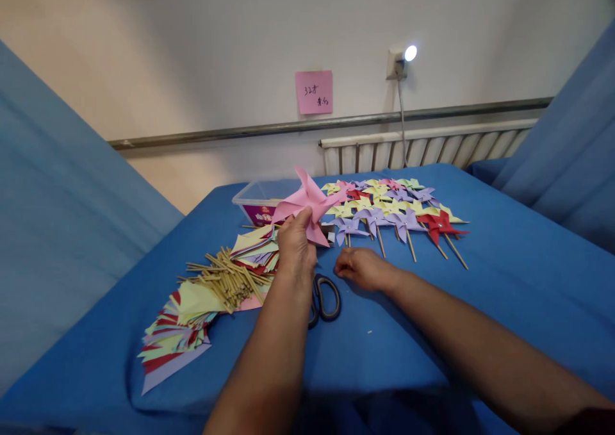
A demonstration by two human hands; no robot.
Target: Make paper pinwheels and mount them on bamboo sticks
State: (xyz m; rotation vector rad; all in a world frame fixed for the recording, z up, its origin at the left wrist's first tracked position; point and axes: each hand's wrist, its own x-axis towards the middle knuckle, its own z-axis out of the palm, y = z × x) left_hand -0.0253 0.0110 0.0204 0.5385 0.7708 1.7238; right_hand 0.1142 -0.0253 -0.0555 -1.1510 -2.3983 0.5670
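Note:
My left hand (295,246) is raised above the blue table (504,275) and pinches the centre of a pink paper pinwheel (310,203). My right hand (360,267) rests low on the cloth with its fingers curled, fingertips touching the table just right of the black-handled scissors (324,297). Whether it pinches something small I cannot tell. A heap of thin wooden sticks (228,280) lies to the left of my left hand.
Stacks of coloured paper squares (177,329) spread at the left. Several finished pinwheels on sticks (398,214) lie at the back right. A clear plastic box (262,199) stands behind my left hand. A radiator (423,147) and a pink note (314,91) are on the wall.

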